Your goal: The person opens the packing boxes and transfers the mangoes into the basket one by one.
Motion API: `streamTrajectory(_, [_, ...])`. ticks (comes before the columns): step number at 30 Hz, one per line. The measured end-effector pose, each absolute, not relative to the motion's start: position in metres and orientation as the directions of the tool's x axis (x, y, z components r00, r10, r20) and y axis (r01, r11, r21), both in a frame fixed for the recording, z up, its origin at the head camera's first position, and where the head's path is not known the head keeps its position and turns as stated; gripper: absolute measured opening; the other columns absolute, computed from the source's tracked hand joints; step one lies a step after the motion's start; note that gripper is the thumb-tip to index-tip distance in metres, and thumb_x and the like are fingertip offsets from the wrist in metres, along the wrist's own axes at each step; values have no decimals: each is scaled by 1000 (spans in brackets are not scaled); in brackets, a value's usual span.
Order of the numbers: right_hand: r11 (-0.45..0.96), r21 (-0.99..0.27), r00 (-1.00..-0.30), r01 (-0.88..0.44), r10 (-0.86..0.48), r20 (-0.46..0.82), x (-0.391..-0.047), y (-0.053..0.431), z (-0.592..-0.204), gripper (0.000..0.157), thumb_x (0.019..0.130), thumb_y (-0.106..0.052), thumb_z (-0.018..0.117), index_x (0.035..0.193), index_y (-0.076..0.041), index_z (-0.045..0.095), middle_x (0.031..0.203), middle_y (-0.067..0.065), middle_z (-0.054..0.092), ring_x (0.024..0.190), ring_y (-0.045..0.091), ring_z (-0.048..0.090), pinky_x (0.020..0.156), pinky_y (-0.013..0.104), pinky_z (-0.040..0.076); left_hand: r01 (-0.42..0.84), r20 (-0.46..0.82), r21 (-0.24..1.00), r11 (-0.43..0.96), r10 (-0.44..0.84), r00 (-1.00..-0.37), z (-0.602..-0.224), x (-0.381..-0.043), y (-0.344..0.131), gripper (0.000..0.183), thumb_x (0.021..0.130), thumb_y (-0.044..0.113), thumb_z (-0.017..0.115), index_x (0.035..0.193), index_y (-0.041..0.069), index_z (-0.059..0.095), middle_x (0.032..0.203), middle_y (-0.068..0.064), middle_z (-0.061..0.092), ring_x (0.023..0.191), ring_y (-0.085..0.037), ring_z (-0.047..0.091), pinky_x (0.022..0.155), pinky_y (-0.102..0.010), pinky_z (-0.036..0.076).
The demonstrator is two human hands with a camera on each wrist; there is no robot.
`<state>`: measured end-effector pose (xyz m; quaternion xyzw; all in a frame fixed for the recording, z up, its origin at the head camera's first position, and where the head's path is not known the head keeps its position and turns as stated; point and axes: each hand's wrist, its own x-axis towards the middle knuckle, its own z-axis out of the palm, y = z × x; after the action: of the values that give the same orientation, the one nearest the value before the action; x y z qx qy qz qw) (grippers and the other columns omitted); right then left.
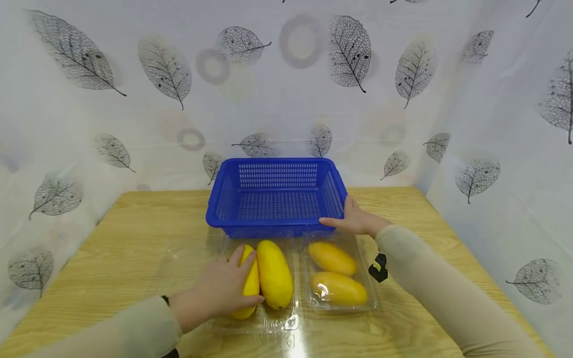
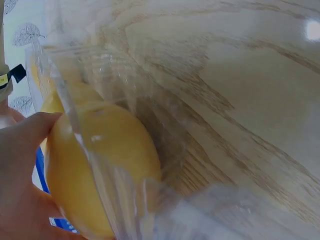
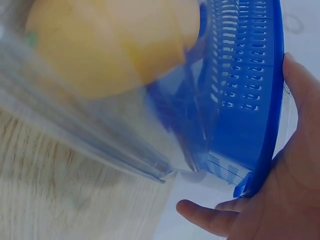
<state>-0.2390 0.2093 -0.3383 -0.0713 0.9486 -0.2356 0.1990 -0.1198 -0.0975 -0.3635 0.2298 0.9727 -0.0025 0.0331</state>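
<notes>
In the head view my left hand [image 1: 219, 288] holds a yellow mango [image 1: 251, 283] in the left clear plastic container [image 1: 268, 320]. Its fingers lie over the top and its thumb is at the near end. A second yellow mango [image 1: 274, 274] lies right beside it. The left wrist view shows the held mango [image 2: 105, 165] behind the clear container wall. My right hand [image 1: 356, 219] rests against the front right corner of a blue plastic basket [image 1: 277, 223], thumb along the front rim and fingers along the side. Nothing lies inside the basket.
To the right stands another clear container [image 1: 371, 303] with two orange-yellow mangoes [image 1: 338, 288] under its lid. The left container's clear lid [image 1: 179, 263] spreads out leftward on the wooden table [image 1: 134, 233]. A leaf-patterned white curtain [image 1: 277, 109] surrounds the back and sides.
</notes>
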Motion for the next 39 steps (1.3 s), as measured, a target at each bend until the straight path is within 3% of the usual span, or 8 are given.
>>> streamTrajectory(4, [882, -470, -904, -39, -231, -360, -239, 211, -338, 116, 65, -73, 40, 126, 0, -27, 133, 23, -22, 122, 37, -11, 96, 53, 5, 442, -63, 1, 897, 441, -895, -364, -119, -91, 93, 64, 67, 49, 130, 3, 31, 130, -25, 27, 88, -38, 50, 64, -45, 45])
streamTrajectory(7, [879, -476, -900, -39, -238, -365, -241, 211, -339, 116, 65, -73, 41, 126, -1, -27, 134, 23, -21, 122, 36, -10, 96, 52, 6, 424, -57, 12, 905, 424, -904, -364, -117, -86, 92, 64, 60, 56, 128, -2, 31, 129, -26, 27, 69, -30, 54, 53, -39, 46])
streamTrajectory(11, [881, -473, -894, -34, -238, -380, -242, 211, -339, 116, 64, -74, 40, 126, -2, -27, 134, 21, -21, 123, 35, -11, 97, 52, 5, 399, -52, 41, 916, 401, -915, -362, -116, -82, 91, 63, 51, 62, 126, -6, 32, 128, -27, 29, 49, -20, 48, 45, -36, 43])
streamTrajectory(15, [885, -464, -887, -24, -233, -399, -242, 211, -338, 117, 64, -74, 40, 126, -2, -28, 134, 22, -21, 123, 36, -11, 96, 53, 5, 391, -68, 82, 917, 397, -915, -360, -117, -82, 90, 63, 49, 62, 127, -7, 31, 128, -28, 28, 50, -19, 49, 48, -36, 45])
streamTrajectory(21, [887, -462, -887, -23, -231, -400, -243, 211, -337, 117, 63, -74, 40, 126, -1, -27, 134, 23, -19, 123, 37, -9, 96, 53, 5, 371, -93, 146, 917, 386, -918, -358, -119, -85, 91, 64, 49, 61, 128, -6, 28, 130, -28, 23, 70, -28, 56, 65, -43, 46])
streamTrajectory(26, [890, -456, -886, -24, -231, -403, -244, 211, -337, 117, 63, -75, 40, 126, -1, -26, 134, 24, -18, 123, 37, -9, 96, 53, 5, 355, -91, 176, 918, 374, -923, -356, -117, -86, 91, 63, 48, 62, 128, -5, 28, 131, -27, 22, 78, -33, 55, 61, -42, 47])
streamTrajectory(32, [890, -455, -889, -26, -229, -397, -244, 209, -337, 118, 63, -74, 40, 126, 0, -27, 134, 27, -15, 122, 39, -5, 96, 53, 8, 352, -82, 183, 918, 371, -925, -351, -116, -86, 90, 64, 46, 62, 129, -5, 27, 133, -26, 19, 53, -19, 49, 40, -29, 41])
streamTrajectory(39, [889, -458, -899, -24, -219, -379, -244, 210, -339, 119, 62, -75, 41, 126, 0, -27, 134, 28, -13, 122, 40, -3, 96, 53, 9, 361, -65, 180, 915, 378, -924, -348, -116, -88, 90, 65, 46, 62, 130, -4, 25, 134, -24, 17, 43, -13, 40, 35, -25, 35])
